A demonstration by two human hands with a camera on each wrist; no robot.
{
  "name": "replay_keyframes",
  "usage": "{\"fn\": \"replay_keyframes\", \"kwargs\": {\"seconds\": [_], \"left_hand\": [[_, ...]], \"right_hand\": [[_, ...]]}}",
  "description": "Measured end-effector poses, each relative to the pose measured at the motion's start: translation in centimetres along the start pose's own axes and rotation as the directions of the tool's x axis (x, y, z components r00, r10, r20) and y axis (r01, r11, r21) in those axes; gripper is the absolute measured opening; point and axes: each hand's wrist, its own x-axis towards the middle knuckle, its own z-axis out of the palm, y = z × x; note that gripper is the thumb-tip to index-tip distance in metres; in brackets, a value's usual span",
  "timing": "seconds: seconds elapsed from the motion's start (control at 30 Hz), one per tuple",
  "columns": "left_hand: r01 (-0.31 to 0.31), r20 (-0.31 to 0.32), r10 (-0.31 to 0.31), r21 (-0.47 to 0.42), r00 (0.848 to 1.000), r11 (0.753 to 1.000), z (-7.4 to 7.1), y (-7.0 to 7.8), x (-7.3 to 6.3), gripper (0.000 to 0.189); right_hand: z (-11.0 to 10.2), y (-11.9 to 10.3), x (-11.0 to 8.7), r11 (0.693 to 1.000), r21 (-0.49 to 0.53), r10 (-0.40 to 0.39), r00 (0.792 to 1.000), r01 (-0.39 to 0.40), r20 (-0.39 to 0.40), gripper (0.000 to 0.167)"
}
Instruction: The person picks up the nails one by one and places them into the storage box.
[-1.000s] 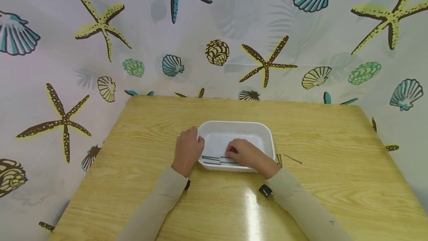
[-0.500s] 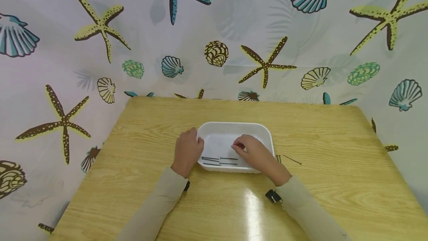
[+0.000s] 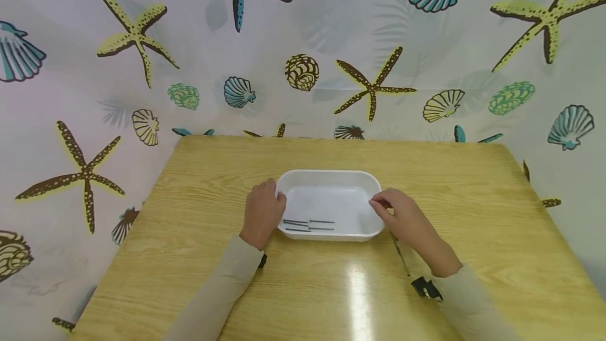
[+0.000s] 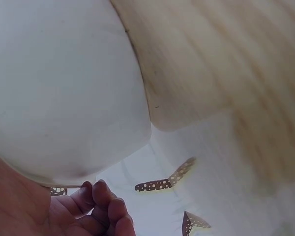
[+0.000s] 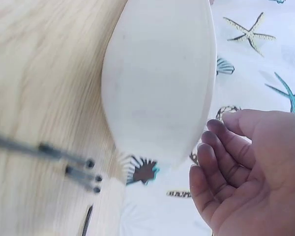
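A white oblong tray [image 3: 331,172] stands on the table. Inside, several dark nails [image 3: 322,228] lie along its near left part. My left hand [image 3: 263,209] grips the tray's left rim; its fingers [image 4: 117,209] are bent by the edge in the left wrist view. Over the tray's right rim is my right hand [image 3: 407,220], thumb near the bent fingers, with nothing visible between them. The right wrist view shows this hand [image 5: 255,172] beside the tray's end, fingers loosely curled. Several more nails [image 5: 83,179] lie on the table by that end, somewhat blurred.
The wood-grain table [image 3: 213,167] carries the tray near its middle. A cloth [image 3: 303,20] with starfish and shells hangs behind and at both sides. A dark nail-like line [image 3: 401,257] shows beneath my right wrist.
My right hand has drawn back rightward from above the nails in the tray to the right rim, leaving them lying there. My left hand stays at the left rim.
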Motion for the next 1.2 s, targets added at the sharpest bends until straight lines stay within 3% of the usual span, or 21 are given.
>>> {"fn": "replay_keyframes", "kwargs": {"seconds": [0.33, 0.57, 1.2], "left_hand": [[0.005, 0.011, -0.005, 0.004, 1.0, 1.0, 0.2, -0.2, 0.2, 0.018], [0.013, 0.028, -0.013, 0.0, 1.0, 1.0, 0.0, -0.1, 0.2, 0.018], [0.017, 0.03, -0.017, -0.005, 0.999, 1.0, 0.1, -0.2, 0.2, 0.017]], "right_hand": [[-1.4, 3.2, -2.8, 0.996, -0.054, 0.07, 0.997, -0.071, -0.033, 0.02], [-1.1, 4.6, -4.1, 0.988, -0.103, 0.117, 0.993, -0.116, 0.009, 0.019], [0.2, 4.5, -4.4, 0.977, -0.064, 0.209, 0.971, -0.203, 0.112, 0.016]]}}
